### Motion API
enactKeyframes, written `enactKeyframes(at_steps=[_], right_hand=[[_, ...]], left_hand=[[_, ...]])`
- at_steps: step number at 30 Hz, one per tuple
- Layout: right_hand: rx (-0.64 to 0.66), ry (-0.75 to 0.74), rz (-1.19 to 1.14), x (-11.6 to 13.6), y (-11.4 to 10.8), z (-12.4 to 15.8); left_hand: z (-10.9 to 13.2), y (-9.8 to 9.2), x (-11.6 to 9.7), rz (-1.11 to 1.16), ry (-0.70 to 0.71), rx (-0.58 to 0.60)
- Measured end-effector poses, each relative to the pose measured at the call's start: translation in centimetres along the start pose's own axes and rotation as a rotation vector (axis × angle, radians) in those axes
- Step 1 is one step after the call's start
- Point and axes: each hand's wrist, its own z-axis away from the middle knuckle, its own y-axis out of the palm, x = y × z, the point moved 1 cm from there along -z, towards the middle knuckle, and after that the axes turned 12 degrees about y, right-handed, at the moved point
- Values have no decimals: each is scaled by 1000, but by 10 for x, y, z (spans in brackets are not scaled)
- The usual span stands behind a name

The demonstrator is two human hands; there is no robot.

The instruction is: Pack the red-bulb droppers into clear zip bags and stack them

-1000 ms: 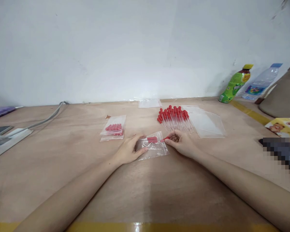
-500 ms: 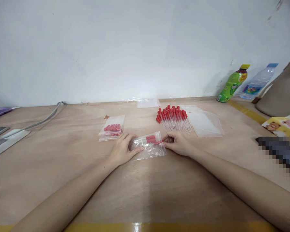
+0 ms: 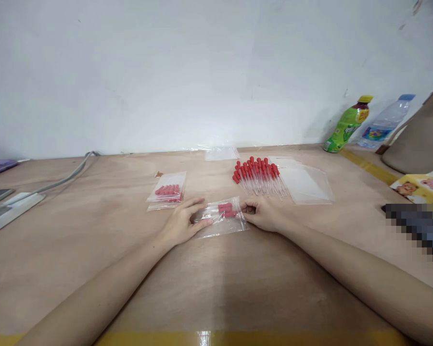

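A clear zip bag (image 3: 222,229) lies on the table in front of me, holding several droppers with red bulbs (image 3: 227,210). My left hand (image 3: 187,221) grips its left end, thumb on top and fingers along the far side. At the bag's right edge, my right hand (image 3: 260,213) has its fingers curled and pressed together, the fingertips at the red end of the nearest dropper. Beyond the right hand lies a pile of loose droppers (image 3: 258,173) with red bulbs and clear stems. Filled bags (image 3: 168,189) are stacked past the left hand.
Flat clear bags (image 3: 305,182) lie right of the pile, and another bag (image 3: 222,154) rests by the wall. Farther right are a green bottle (image 3: 348,126), a water bottle (image 3: 386,122), a beige bag (image 3: 414,137) and a blurred dark object (image 3: 414,228). A grey cable (image 3: 68,175) runs at left.
The dropper at my right fingertips has slid left, deeper into the zip bag, its red end now beside the others. Both hands have hardly moved.
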Motion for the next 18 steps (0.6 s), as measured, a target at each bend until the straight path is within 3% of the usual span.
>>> enactKeyframes(at_steps=[6,10,13,15,18], right_hand=[[-177,45,74,-1,4,0],[-107,-90,180,3,1,3],[-111,-33,197,3,-9,2],[-186,19,204,3,-21,-4],[-399,54,272,3,-43,-24]], left_hand=[[-2,0,0,101,19,21],[-1,-2,0,47,40,146],[0,-3,-1,2,37,225],[0,-4,-2,-5,59,198],[1,-6,-3,7,127,23]])
